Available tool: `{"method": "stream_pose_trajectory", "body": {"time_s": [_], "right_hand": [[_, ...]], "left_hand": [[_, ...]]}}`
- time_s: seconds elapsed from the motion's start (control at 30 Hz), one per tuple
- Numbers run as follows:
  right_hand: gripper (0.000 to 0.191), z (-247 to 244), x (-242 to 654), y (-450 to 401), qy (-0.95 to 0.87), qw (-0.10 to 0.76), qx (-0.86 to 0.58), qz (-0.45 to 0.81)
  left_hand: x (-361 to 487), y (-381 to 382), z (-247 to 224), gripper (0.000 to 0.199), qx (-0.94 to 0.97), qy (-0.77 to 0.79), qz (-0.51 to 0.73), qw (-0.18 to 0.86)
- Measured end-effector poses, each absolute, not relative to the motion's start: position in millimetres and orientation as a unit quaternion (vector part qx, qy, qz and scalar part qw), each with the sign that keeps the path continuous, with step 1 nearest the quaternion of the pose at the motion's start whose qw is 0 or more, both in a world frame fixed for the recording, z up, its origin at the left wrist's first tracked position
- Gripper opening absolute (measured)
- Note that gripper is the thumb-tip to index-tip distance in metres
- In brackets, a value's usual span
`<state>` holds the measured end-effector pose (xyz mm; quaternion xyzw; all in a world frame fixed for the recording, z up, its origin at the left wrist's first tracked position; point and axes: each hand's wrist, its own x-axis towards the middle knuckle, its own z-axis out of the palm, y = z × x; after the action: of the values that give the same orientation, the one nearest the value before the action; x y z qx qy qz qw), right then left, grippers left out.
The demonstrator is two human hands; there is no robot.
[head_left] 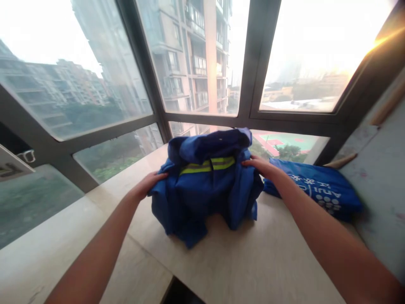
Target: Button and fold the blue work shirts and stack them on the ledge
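Observation:
A blue work jacket point(196, 190) with yellow-and-grey reflective stripes is bunched in front of me, its lower edges touching the pale stone sill. My left hand point(152, 182) grips the jacket's left side, thumb on top and the other fingers hidden under the cloth. On the opposite side, my right hand point(260, 164) is closed on the fabric near the upper right, with its fingertips partly tucked into the folds. The jacket's upper part stands raised and folded over between both hands.
To the right lies a blue bag point(319, 185) with white printing, against the patterned wall point(382, 177). Framed windows point(202, 55) surround the stone sill point(253, 261). A dark gap point(182, 292) shows at the sill's near edge. A metal hook point(29, 156) is at far left.

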<state>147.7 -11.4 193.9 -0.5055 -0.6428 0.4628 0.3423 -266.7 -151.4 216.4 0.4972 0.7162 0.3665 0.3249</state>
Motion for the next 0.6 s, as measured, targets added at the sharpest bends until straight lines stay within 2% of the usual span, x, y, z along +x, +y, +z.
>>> {"method": "stream_pose_trajectory", "body": {"time_s": [0.07,0.13,0.2,0.27,0.33,0.47,0.6], "right_hand": [[0.042,161.1,145.2,-16.4,-0.663,0.320,-0.569,0.367],[0.046,134.3,144.9,-29.2,-0.654,0.328,-0.604,0.317],[0.043,113.6,142.5,-50.7,-0.672,0.357,-0.608,0.229],[0.037,97.3,133.6,-80.3,-0.715,0.398,-0.568,0.093],[0.035,82.4,116.7,-114.0,-0.753,0.412,-0.513,0.000],[0.043,46.2,80.2,-163.1,-0.783,0.372,-0.498,-0.033],[0.049,0.6,86.4,-151.2,-0.773,0.346,-0.531,-0.036]], "left_hand": [[-266.8,-154.5,183.2,0.038,0.520,0.780,0.277,0.213],[-259.2,-162.7,158.0,0.036,0.548,0.794,0.249,0.087],[-241.5,-173.9,141.0,0.035,0.612,0.755,0.233,-0.025],[-214.3,-184.5,129.0,0.034,0.686,0.692,0.204,-0.091],[-182.6,-190.7,116.7,0.036,0.727,0.653,0.184,-0.104],[-134.7,-187.1,75.4,0.052,0.737,0.648,0.174,-0.087],[-130.6,-177.4,22.5,0.038,0.725,0.663,0.187,0.000]]}}
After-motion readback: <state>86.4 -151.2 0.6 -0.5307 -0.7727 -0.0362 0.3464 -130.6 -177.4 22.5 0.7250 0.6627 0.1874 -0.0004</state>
